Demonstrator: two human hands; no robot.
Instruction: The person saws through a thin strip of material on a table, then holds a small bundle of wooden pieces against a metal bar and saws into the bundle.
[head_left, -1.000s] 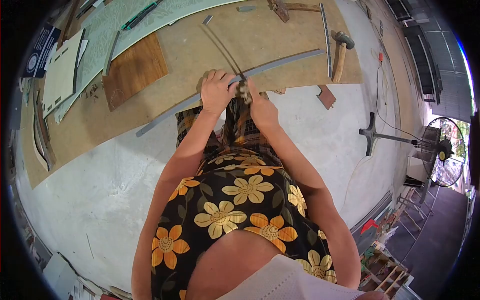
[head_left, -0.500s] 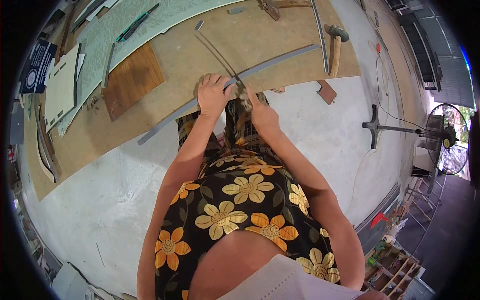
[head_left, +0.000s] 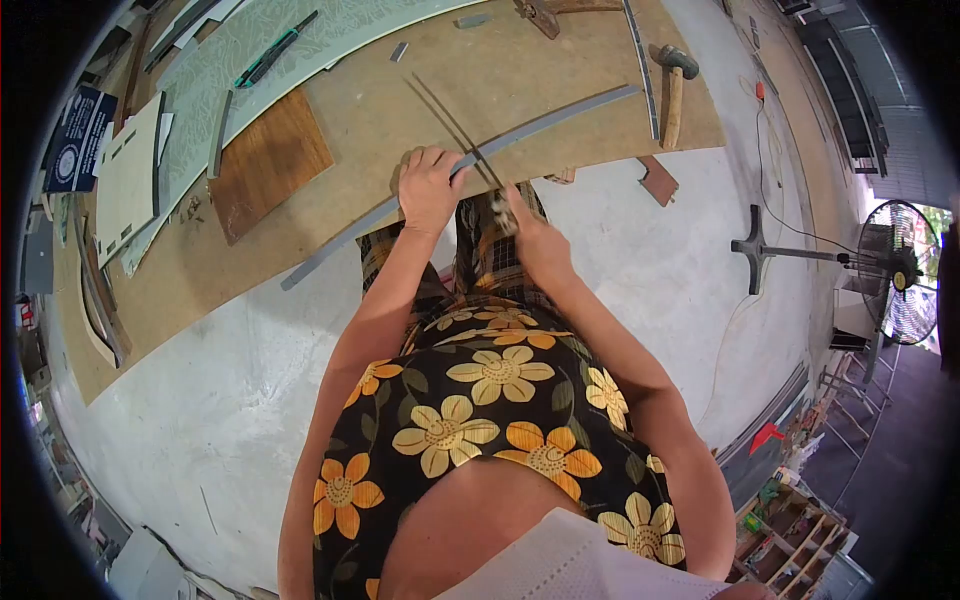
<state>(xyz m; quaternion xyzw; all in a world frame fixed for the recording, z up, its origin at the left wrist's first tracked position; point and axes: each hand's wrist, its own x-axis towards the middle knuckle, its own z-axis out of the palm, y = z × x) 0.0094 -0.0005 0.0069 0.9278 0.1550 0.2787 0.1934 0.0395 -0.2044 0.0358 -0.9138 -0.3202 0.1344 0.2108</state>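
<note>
A long grey strip (head_left: pixel 560 117) lies slantwise across the brown board near its front edge. My left hand (head_left: pixel 428 185) presses on the strip, fingers bent over it and thumb against its side. My right hand (head_left: pixel 540 240) is closed round the handle of a saw (head_left: pixel 450 122), whose thin blade crosses the strip just right of my left hand. The handle is blurred and partly covered by my fingers. Beyond the blade lies a short grey piece (head_left: pixel 398 51).
A hammer (head_left: pixel 675 95) and a thin metal strip (head_left: pixel 642 70) lie at the board's right. At the left are a wood-grain panel (head_left: pixel 270 160), a green cutter (head_left: pixel 268 58) and a pale panel (head_left: pixel 130 185). A standing fan (head_left: pixel 893 270) is at far right.
The saw and my right hand have moved slightly right and toward my body. My left hand remains on the strip. The whole view has shifted slightly.
</note>
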